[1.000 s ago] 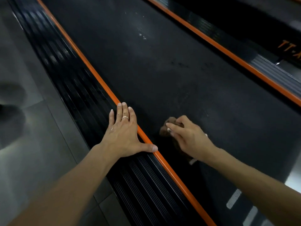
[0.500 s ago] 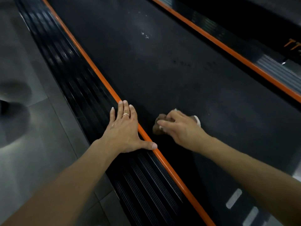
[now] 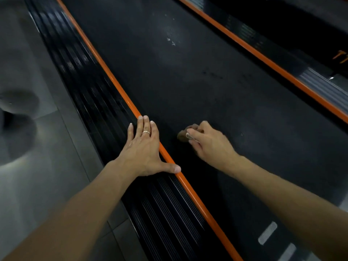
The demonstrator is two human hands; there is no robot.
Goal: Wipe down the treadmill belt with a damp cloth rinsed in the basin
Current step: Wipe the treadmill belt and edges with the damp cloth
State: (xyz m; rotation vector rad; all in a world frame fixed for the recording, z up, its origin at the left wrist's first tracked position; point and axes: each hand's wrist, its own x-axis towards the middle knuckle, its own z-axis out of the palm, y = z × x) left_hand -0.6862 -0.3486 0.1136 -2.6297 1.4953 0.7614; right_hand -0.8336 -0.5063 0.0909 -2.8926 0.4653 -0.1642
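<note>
L hand (image 3: 144,149): flat, fingers straight, on side rail (image 3: 105,102) – bracing prob
R hand (image 3: 209,142): fingers curled round cloth (image 3: 182,136), pressed to belt (image 3: 207,81) for scrubbing

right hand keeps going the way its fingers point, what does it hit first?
Likely the orange strip edging the belt, just beyond the left hand. The right hand holds the cloth; bare belt lies between.

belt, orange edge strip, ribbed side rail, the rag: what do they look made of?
Belt: matte black rubber or PVC, fine woven texture, likely.
Orange strip: smooth glossy plastic or painted metal; cannot tell which.
Side rail: black ribbed plastic or rubber, sheen on ridges.
Cloth: brown soft fabric, bunched under the right hand; weave too blurred to tell.
</note>
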